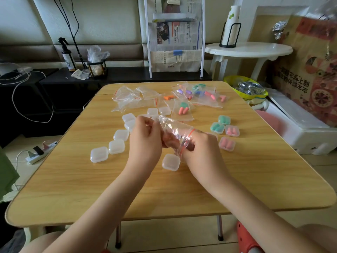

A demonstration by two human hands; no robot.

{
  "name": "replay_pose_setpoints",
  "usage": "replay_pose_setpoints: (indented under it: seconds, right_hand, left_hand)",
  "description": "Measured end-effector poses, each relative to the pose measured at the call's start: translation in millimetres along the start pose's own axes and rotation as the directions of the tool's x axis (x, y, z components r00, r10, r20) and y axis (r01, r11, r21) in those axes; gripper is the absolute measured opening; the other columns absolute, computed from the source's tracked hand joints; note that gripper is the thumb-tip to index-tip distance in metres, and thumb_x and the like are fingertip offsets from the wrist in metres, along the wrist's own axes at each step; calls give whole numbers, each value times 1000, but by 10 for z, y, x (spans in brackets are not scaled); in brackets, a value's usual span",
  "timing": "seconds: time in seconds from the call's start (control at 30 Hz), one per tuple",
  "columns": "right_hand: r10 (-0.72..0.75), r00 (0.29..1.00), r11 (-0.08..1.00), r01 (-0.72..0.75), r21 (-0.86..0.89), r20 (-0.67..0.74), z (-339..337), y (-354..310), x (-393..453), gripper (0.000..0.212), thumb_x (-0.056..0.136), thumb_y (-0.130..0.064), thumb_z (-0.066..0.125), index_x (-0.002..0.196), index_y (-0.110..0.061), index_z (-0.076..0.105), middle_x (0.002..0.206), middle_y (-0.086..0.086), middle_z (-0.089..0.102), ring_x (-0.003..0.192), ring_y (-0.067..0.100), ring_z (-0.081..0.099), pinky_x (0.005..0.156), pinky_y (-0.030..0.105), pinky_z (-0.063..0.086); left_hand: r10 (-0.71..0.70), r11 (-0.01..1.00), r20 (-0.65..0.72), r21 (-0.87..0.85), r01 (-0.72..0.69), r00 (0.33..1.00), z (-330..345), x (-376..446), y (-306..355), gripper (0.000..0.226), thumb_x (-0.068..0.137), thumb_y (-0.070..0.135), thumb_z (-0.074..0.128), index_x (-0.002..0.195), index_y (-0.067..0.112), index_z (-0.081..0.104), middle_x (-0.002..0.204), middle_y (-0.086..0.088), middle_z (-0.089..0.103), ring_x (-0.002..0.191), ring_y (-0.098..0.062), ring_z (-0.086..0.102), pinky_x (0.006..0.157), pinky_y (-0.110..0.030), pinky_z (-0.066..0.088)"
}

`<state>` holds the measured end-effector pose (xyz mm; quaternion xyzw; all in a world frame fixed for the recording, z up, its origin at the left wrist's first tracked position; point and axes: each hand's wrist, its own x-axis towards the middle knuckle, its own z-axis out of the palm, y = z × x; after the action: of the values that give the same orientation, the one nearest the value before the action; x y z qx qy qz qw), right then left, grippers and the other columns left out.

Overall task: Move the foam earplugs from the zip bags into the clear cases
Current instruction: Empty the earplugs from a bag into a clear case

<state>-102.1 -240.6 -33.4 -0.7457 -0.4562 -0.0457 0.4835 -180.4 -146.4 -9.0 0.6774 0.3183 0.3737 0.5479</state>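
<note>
Filling the middle of the frame, a light wooden folding table stands in a cluttered room, with a white side table at upper right and a newspaper rack at top centre. Both hands meet above the table's centre, holding one clear zip bag with a red seal line. The left hand curls its fingers around the bag's closed end, and the right hand pinches the bag's mouth; something reddish seems to sit inside, though glare blurs it. Empty clear cases lie scattered left of the hands, one more just below them. Four filled cases, green and pink, sit to the right. Further back lie emptied bags at left and bags holding coloured earplugs at right.
</note>
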Motion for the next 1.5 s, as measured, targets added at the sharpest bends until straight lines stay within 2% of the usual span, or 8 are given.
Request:
replay_pose_setpoints:
  seconds: [0.1,0.23,0.57,0.7,0.9,1.03,1.2,1.5]
  right_hand:
    - [55,996,989,-64,132,75,-47,-30,23,21,84,-12,72,105,-16,68,79,-2,70,66,8,65,62,25,52]
    - [116,971,929,-180,322,209,-87,-107,34,10,88,-14,68,95,-12,61,78,-3,67,63,8,66,56,20,53]
    - [185,962,940,-233,249,200,-59,-114,30,14,88,-16,68,87,-25,58,76,-5,68,66,9,69,64,40,57]
    - [199,967,936,-235,262,156,-101,-83,47,20,84,-8,72,87,-25,62,75,-4,69,62,11,69,56,43,57]
    - [156,983,980,-166,113,92,-151,38,74,33,84,-1,65,85,-34,61,78,-2,72,62,14,69,57,42,57]
    - [128,981,981,-147,127,149,-155,33,65,23,86,-11,69,83,-32,59,77,0,70,66,21,68,54,45,55]
    - [185,977,901,-212,379,108,-234,3,88,8,89,-10,63,87,-17,60,95,7,66,80,14,70,48,33,57]
    - [229,970,881,-241,407,79,-178,82,176,8,94,-3,54,98,-9,52,87,6,65,61,21,69,57,31,58]
  left_hand:
    - [-163,955,63,-240,174,985,15,21,30,12,98,11,45,88,5,47,69,-6,58,48,-7,60,51,-22,55]
    - [-161,960,58,-221,170,985,14,23,20,15,99,14,45,86,8,46,72,-6,55,48,-7,61,51,-23,55]
    - [-73,997,0,5,73,997,-4,49,-84,19,102,19,35,84,21,40,66,-8,59,47,-15,60,63,-43,58]
    - [-57,996,-13,-68,56,998,-89,143,-44,16,99,16,47,84,14,53,66,-9,62,52,-11,61,56,-28,57]
    - [-109,967,253,-196,161,961,-160,169,33,24,94,25,55,92,2,62,69,-5,66,66,-16,66,62,-25,56]
    - [-5,989,145,-147,26,989,-237,197,22,5,86,6,66,84,2,63,64,-7,61,56,-11,59,58,-18,53]
    - [-101,986,-78,-140,89,992,-454,411,-77,9,92,10,59,84,8,59,72,-5,62,59,-9,63,57,-17,53]
    - [-181,982,-322,-104,155,929,-541,1132,-95,24,90,-2,37,104,15,46,85,-11,61,56,-15,68,65,-28,59]
